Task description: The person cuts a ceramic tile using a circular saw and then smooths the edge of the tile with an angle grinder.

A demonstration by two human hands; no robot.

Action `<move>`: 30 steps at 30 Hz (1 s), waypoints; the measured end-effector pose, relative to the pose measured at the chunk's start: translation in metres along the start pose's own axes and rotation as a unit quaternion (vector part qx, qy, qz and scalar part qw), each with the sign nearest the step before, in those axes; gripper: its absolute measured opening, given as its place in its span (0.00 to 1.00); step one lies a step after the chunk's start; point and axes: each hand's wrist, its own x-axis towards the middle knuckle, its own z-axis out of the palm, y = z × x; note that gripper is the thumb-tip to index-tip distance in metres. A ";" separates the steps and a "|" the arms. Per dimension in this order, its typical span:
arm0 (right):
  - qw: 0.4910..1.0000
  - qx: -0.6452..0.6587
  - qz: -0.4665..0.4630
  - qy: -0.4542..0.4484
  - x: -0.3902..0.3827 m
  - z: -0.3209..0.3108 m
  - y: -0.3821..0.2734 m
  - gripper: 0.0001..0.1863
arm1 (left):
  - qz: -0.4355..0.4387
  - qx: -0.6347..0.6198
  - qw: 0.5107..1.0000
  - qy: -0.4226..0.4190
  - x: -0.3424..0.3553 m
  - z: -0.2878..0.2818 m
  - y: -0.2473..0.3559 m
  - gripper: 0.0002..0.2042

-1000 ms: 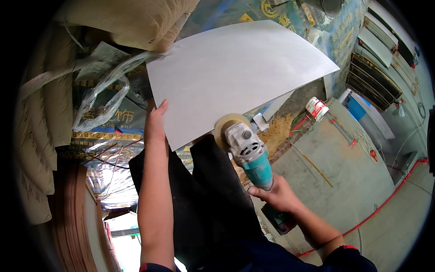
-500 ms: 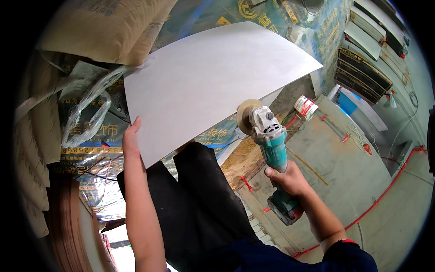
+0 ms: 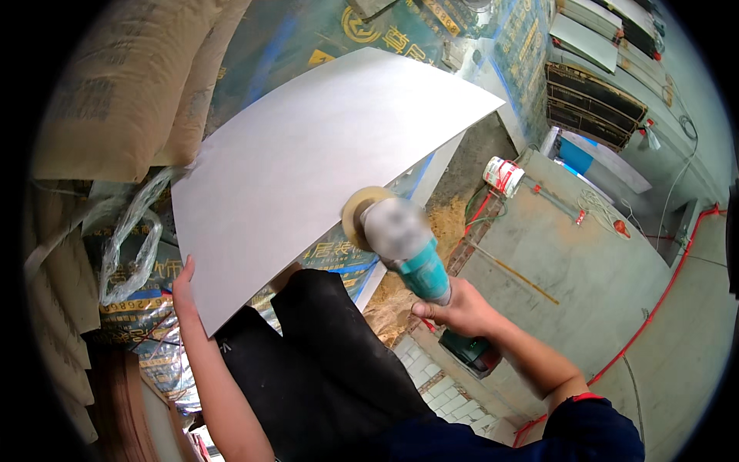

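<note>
White panel (image 3: 323,165) before my knees (image 3: 315,300) | teal grinder (image 3: 423,269): my right grip (image 3: 462,308) wraps its handle | my left grip (image 3: 185,291) clasps panel's left edge, thumb on top, fingers hidden | disc (image 3: 356,217) by near edge; wobble could chip it; half a second ago, farther from left grip

We look down from the person's head, through the left one of two wide cameras worn side by side. We face the black-trousered legs (image 3: 331,339), with the left hand (image 3: 185,294) and right hand (image 3: 466,309) near us. We see so wide that far-off dark boxes (image 3: 593,104) fit in, and straight edges bend toward the rim.
</note>
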 end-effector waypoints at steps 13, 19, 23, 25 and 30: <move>0.989 0.099 -0.065 0.093 0.029 -0.110 0.050 0.28 | 0.048 0.032 0.998 0.004 0.000 -0.009 -0.008 0.24; 0.988 0.093 0.016 0.119 0.034 -0.156 0.049 0.17 | 0.045 0.027 0.999 0.000 0.000 -0.010 -0.013 0.25; 0.983 0.114 -0.017 0.146 0.044 -0.174 0.050 0.26 | 0.079 0.042 0.996 0.023 0.007 -0.030 -0.019 0.25; 0.981 0.126 -0.022 0.147 0.052 -0.188 0.060 0.24 | 0.080 0.046 0.995 0.033 0.008 -0.028 -0.020 0.25; 0.975 0.129 0.006 0.179 0.061 -0.216 0.069 0.22 | 0.092 0.045 0.994 0.034 0.008 -0.028 -0.020 0.25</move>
